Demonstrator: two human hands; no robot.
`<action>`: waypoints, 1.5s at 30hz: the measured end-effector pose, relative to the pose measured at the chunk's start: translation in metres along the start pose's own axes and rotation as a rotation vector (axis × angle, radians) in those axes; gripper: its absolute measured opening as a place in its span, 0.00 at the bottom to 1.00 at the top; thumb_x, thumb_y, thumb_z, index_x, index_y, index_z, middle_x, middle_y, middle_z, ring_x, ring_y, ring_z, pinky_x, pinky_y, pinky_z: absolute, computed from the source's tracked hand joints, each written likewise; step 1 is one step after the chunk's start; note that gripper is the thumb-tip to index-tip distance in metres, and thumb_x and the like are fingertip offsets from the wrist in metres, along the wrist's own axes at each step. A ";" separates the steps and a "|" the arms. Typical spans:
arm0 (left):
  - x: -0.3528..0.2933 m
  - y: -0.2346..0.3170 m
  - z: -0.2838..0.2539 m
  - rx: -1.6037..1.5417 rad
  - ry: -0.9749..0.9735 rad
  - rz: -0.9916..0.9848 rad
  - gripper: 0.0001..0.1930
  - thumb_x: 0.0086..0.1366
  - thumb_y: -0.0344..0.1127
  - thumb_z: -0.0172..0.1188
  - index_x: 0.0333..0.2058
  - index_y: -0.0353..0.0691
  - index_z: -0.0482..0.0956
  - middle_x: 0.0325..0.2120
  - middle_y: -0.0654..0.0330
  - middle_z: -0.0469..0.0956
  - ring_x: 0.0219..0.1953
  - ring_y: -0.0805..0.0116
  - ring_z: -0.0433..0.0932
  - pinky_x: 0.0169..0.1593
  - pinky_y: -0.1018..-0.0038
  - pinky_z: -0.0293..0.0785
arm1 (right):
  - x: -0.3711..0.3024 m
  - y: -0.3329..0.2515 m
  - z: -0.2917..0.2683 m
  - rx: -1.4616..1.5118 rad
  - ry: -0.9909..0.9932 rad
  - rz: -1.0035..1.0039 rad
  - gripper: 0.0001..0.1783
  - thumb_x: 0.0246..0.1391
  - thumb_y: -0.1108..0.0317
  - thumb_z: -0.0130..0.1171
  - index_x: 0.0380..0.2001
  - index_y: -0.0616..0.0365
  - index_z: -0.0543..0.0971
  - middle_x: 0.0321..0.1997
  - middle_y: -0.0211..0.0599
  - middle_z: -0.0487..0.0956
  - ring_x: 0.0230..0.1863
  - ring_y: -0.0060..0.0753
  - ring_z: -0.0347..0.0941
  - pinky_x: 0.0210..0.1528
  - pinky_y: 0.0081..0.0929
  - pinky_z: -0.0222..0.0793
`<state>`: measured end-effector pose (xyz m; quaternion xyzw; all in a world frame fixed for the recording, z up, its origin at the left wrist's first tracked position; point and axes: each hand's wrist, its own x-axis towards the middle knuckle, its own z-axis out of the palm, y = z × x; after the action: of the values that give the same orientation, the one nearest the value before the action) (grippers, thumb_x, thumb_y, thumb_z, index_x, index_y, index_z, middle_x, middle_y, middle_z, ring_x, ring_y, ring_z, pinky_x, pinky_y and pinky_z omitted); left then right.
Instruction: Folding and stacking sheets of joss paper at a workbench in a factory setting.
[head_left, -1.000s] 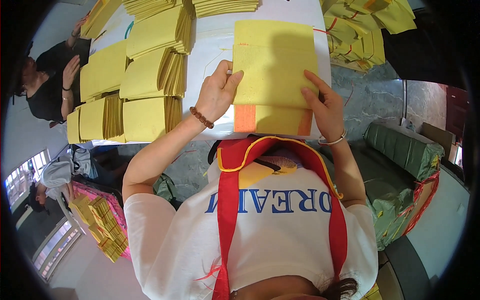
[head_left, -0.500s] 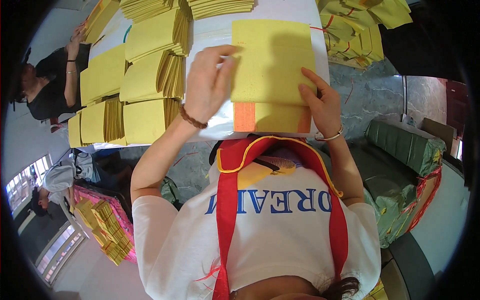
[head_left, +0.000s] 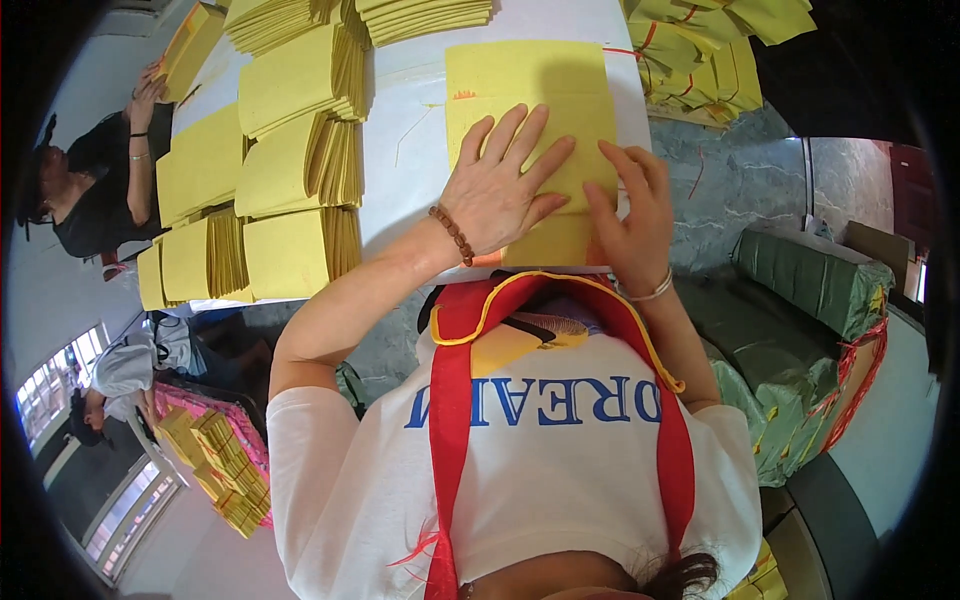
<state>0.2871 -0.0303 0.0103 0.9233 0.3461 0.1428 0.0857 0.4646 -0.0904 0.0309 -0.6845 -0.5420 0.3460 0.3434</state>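
Note:
On the white-covered table [head_left: 405, 150] in front of me lies a sheet of yellow paper [head_left: 525, 70], folded over, with orange patches at its near edge. My left hand [head_left: 505, 185] rests flat on the paper with its fingers spread. Along the paper's right edge, my right hand [head_left: 635, 215] stands with its fingers apart, thumb and fingertips touching or close to the edge. Neither hand grips anything. The paper's near left part is partly hidden under my left hand and wrist.
Stacks of folded yellow paper [head_left: 290, 165] fill the table's left side. Bundles of yellow paper with red ties [head_left: 700, 75] lie beyond the right edge. A person [head_left: 105, 190] works at the far left. Green wrapped bales [head_left: 810, 280] stand on the right, and a second person [head_left: 130, 365] is at lower left.
My left hand has moved right and down from the paper's left edge onto its surface, fingers now spread. My right hand has shifted slightly down along the right edge.

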 end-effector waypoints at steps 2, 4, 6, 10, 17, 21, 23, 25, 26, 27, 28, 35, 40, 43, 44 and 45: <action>-0.001 0.000 0.002 -0.006 -0.004 0.000 0.31 0.56 0.49 0.56 0.58 0.48 0.62 0.59 0.49 0.55 0.61 0.52 0.53 0.60 0.55 0.49 | -0.013 0.011 0.005 -0.482 0.266 -0.534 0.25 0.46 0.62 0.59 0.51 0.53 0.73 0.61 0.43 0.63 0.58 0.39 0.62 0.59 0.39 0.54; -0.001 -0.001 0.004 -0.003 0.007 0.002 0.32 0.55 0.50 0.57 0.57 0.48 0.62 0.60 0.49 0.54 0.61 0.51 0.52 0.60 0.55 0.48 | -0.024 0.024 0.009 -0.523 0.122 -0.543 0.26 0.47 0.59 0.58 0.52 0.52 0.72 0.62 0.38 0.62 0.62 0.39 0.58 0.61 0.46 0.47; -0.003 0.000 0.003 -0.019 0.012 0.020 0.32 0.54 0.50 0.58 0.57 0.48 0.63 0.59 0.49 0.55 0.61 0.51 0.53 0.59 0.55 0.49 | -0.028 0.034 0.010 -0.564 -0.019 -0.546 0.27 0.49 0.57 0.56 0.53 0.51 0.70 0.63 0.34 0.61 0.65 0.39 0.53 0.63 0.52 0.40; -0.006 -0.005 -0.007 -0.148 0.042 0.095 0.34 0.49 0.52 0.62 0.55 0.47 0.65 0.58 0.50 0.57 0.58 0.52 0.56 0.56 0.56 0.51 | -0.028 0.041 0.010 -0.521 -0.046 -0.556 0.26 0.52 0.58 0.52 0.56 0.51 0.68 0.64 0.29 0.61 0.67 0.40 0.50 0.64 0.55 0.38; -0.004 0.001 -0.003 0.042 0.093 0.169 0.35 0.45 0.49 0.64 0.52 0.39 0.67 0.51 0.51 0.65 0.49 0.55 0.64 0.48 0.62 0.61 | -0.020 0.045 -0.011 -0.053 -0.204 -0.457 0.24 0.54 0.65 0.49 0.56 0.56 0.67 0.63 0.38 0.62 0.66 0.45 0.52 0.66 0.42 0.42; -0.005 0.008 -0.003 0.282 0.098 0.152 0.31 0.45 0.39 0.61 0.50 0.35 0.68 0.47 0.51 0.68 0.45 0.56 0.68 0.43 0.66 0.67 | -0.021 0.040 -0.010 -0.047 -0.116 -0.508 0.24 0.55 0.67 0.46 0.56 0.59 0.66 0.62 0.43 0.62 0.65 0.44 0.53 0.65 0.37 0.45; -0.004 0.007 -0.003 0.344 0.132 0.117 0.29 0.46 0.36 0.60 0.50 0.34 0.68 0.46 0.51 0.69 0.44 0.57 0.70 0.43 0.66 0.68 | -0.021 0.037 -0.004 0.075 0.056 -0.478 0.24 0.57 0.66 0.45 0.57 0.61 0.64 0.62 0.44 0.62 0.64 0.41 0.55 0.64 0.35 0.48; -0.007 0.004 -0.008 0.125 0.122 0.070 0.27 0.48 0.34 0.56 0.50 0.35 0.68 0.45 0.52 0.72 0.42 0.59 0.72 0.42 0.67 0.69 | -0.021 0.033 0.002 0.253 0.053 -0.406 0.24 0.57 0.66 0.44 0.57 0.62 0.64 0.62 0.44 0.63 0.64 0.40 0.56 0.63 0.33 0.48; -0.010 0.001 -0.021 0.142 0.124 0.045 0.27 0.48 0.34 0.56 0.50 0.35 0.68 0.45 0.52 0.72 0.42 0.59 0.72 0.42 0.67 0.69 | -0.021 0.033 0.004 0.424 0.067 -0.310 0.24 0.58 0.65 0.44 0.57 0.62 0.64 0.62 0.44 0.63 0.63 0.39 0.56 0.63 0.32 0.49; -0.015 -0.003 -0.038 0.050 0.191 0.088 0.25 0.50 0.32 0.55 0.50 0.35 0.69 0.45 0.51 0.73 0.43 0.60 0.73 0.43 0.69 0.69 | -0.020 0.035 0.004 0.436 0.040 -0.323 0.24 0.58 0.65 0.44 0.57 0.62 0.64 0.62 0.44 0.63 0.63 0.39 0.56 0.63 0.32 0.49; -0.024 -0.009 -0.056 -0.037 0.258 0.130 0.24 0.52 0.30 0.55 0.50 0.34 0.69 0.44 0.51 0.73 0.44 0.61 0.73 0.44 0.72 0.69 | -0.020 0.036 0.003 0.340 0.045 -0.315 0.25 0.58 0.65 0.43 0.57 0.62 0.63 0.61 0.43 0.63 0.63 0.38 0.57 0.62 0.31 0.50; -0.173 -0.047 -0.130 -0.510 0.369 -0.539 0.23 0.52 0.20 0.50 0.49 0.43 0.74 0.45 0.59 0.75 0.45 0.59 0.72 0.48 0.69 0.64 | -0.013 0.047 0.004 0.069 0.033 -0.435 0.15 0.52 0.76 0.53 0.45 0.60 0.75 0.51 0.40 0.74 0.59 0.40 0.63 0.59 0.32 0.57; -0.236 -0.074 -0.111 0.331 0.126 -0.356 0.27 0.49 0.21 0.50 0.50 0.50 0.74 0.49 0.65 0.73 0.49 0.62 0.69 0.50 0.67 0.61 | -0.010 0.048 0.000 0.044 -0.015 -0.446 0.14 0.53 0.75 0.52 0.45 0.60 0.75 0.51 0.39 0.73 0.60 0.40 0.62 0.60 0.32 0.56; -0.257 -0.090 -0.094 0.474 0.054 -0.336 0.28 0.49 0.22 0.48 0.51 0.53 0.73 0.52 0.67 0.71 0.51 0.63 0.68 0.50 0.66 0.61 | -0.008 0.047 0.000 -0.010 -0.027 -0.464 0.14 0.52 0.74 0.53 0.44 0.59 0.76 0.51 0.38 0.74 0.59 0.40 0.62 0.60 0.33 0.55; -0.261 -0.094 -0.092 0.492 0.040 -0.360 0.28 0.49 0.23 0.48 0.51 0.53 0.73 0.52 0.67 0.70 0.51 0.63 0.68 0.50 0.66 0.61 | -0.008 0.048 0.000 -0.012 -0.028 -0.464 0.14 0.52 0.74 0.53 0.44 0.59 0.76 0.51 0.38 0.74 0.59 0.40 0.62 0.60 0.33 0.55; -0.264 -0.097 -0.089 0.510 0.027 -0.385 0.27 0.50 0.23 0.48 0.50 0.53 0.73 0.52 0.67 0.70 0.51 0.63 0.68 0.50 0.66 0.60 | -0.007 0.048 0.001 -0.043 -0.015 -0.488 0.14 0.52 0.74 0.53 0.44 0.59 0.76 0.51 0.38 0.74 0.59 0.40 0.62 0.60 0.33 0.55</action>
<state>0.0087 -0.1276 0.0156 0.8307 0.5400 0.0449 -0.1279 0.4865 -0.1055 -0.0100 -0.5377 -0.7012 0.2463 0.3981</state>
